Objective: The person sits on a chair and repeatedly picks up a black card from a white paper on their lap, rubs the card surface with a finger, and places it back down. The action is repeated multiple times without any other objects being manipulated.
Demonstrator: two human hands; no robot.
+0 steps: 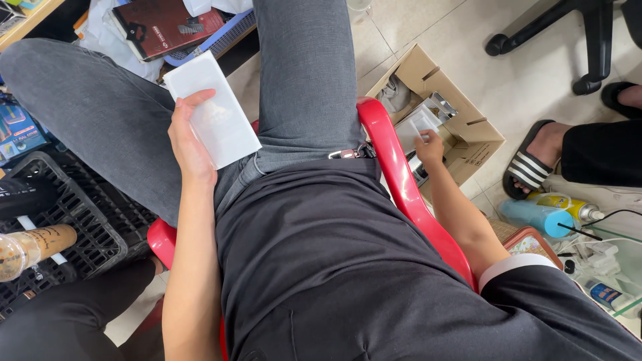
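Observation:
My left hand [189, 139] holds a flat white rectangular box [212, 109] over my lap, above my grey-trousered thigh. My right hand [429, 145] reaches down past the red chair's rim [394, 167] into an open cardboard box [461, 134] on the floor. Its fingers pinch a clear plastic-wrapped packet [416, 126] inside that box. More shiny packets lie deeper in the carton.
A black plastic crate [80, 214] stands at my left with a brown bottle [33, 246] on it. A dark red case lies in a blue basket [221, 33] ahead. Another person's sandalled foot [535, 160], a blue spray can [535, 217] and an office chair base [575, 27] are at right.

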